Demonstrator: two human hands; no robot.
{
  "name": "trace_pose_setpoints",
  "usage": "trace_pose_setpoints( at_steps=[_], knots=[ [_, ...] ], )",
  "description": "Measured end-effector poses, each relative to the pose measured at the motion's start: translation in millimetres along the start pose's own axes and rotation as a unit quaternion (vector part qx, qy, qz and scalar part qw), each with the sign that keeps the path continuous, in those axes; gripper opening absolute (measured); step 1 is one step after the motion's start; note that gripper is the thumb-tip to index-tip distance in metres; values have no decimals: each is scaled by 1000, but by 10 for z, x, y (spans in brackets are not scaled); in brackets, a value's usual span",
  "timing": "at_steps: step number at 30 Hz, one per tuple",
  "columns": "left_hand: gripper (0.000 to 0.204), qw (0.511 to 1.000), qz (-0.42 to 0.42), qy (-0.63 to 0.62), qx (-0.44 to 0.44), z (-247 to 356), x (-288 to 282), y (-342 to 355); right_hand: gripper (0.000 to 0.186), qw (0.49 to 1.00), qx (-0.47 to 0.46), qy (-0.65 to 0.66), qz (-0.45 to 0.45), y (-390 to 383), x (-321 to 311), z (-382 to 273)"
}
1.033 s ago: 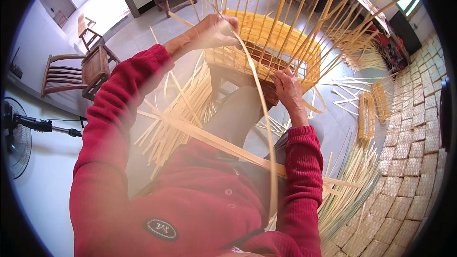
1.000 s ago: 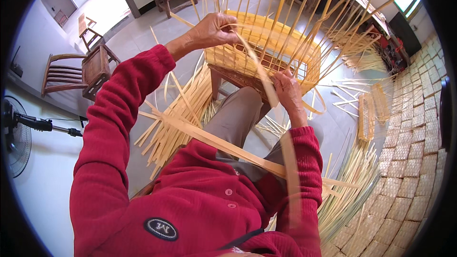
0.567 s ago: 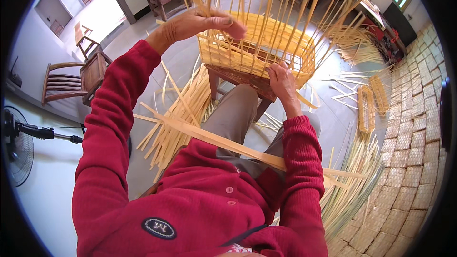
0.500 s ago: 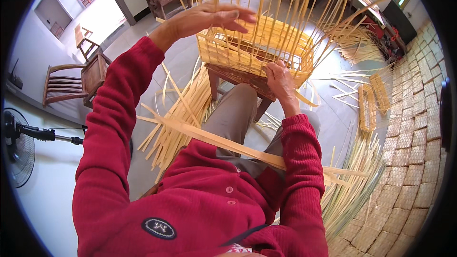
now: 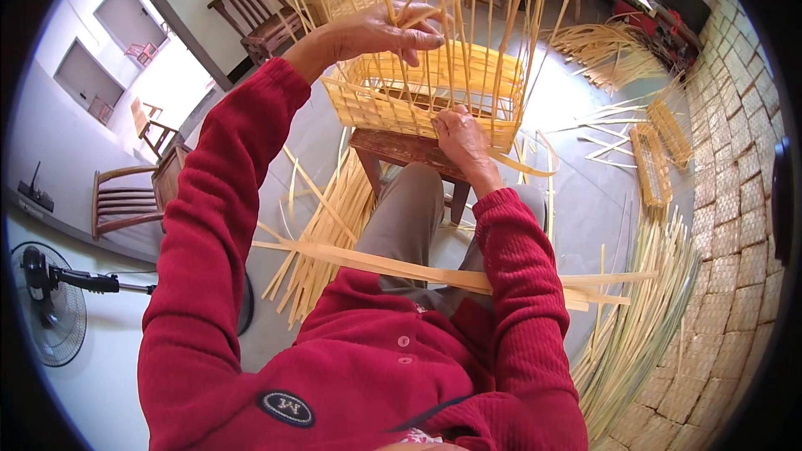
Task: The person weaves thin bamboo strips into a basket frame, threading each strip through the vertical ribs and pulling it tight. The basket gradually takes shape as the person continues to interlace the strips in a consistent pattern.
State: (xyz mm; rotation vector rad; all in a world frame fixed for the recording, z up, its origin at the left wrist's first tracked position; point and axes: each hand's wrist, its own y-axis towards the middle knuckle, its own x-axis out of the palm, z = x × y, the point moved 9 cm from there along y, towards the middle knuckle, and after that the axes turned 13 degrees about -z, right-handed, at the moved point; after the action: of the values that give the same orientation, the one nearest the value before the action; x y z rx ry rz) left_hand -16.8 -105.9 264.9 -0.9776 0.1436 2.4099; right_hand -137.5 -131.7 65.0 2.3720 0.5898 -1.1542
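A half-woven basket (image 5: 493,129) of yellow bamboo strips, long and boxy, sits on a small brown wooden stool (image 5: 401,149) just beyond my knees. Tall uncut upright strips (image 5: 501,46) rise from its walls. My left hand (image 5: 380,33) is raised over the basket's left part, fingers bent round upright strips at the near side. Low on the near wall, my right hand (image 5: 464,144) is closed with its fingertips pressed at the weave. A loose strip end (image 5: 530,169) curls out to the right of that hand. Flat wide strips (image 5: 380,263) lie across my lap.
Bamboo strips are heaped on the floor left (image 5: 322,242) and right (image 5: 639,309). Two small woven pieces (image 5: 650,165) lie at right, beside a wall of stacked woven goods (image 5: 718,225). Wooden chairs (image 5: 134,196) and a fan (image 5: 50,301) stand at left.
My left hand has gone from outstretched fingers to fingers bent round the upright strips. My right hand stays at the near wall. The whole view has shifted slightly.
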Motion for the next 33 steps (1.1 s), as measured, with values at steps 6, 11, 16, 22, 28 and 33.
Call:
trace_pose_setpoints(
  at_steps=[6,11,16,22,28,33],
  knots=[
    [40,982,-125,5,142,343,298,163,21,1000,-4,6,-10,68,65,33],
    [46,983,-139,-2,121,555,536,381,21,1000,-8,0,16,42,56,44],
    [55,980,-13,194,-42,307,457,693,21,1000,-16,1,-11,61,95,-3],
    [45,977,-17,207,52,374,759,785,19,999,-18,-30,12,-28,77,23],
    [32,913,49,361,182,478,711,709,15,984,-143,-76,78,-553,-501,-211],
    [25,925,53,315,205,354,710,288,13,991,-94,-92,-17,-1422,-1178,811]
  ],
)
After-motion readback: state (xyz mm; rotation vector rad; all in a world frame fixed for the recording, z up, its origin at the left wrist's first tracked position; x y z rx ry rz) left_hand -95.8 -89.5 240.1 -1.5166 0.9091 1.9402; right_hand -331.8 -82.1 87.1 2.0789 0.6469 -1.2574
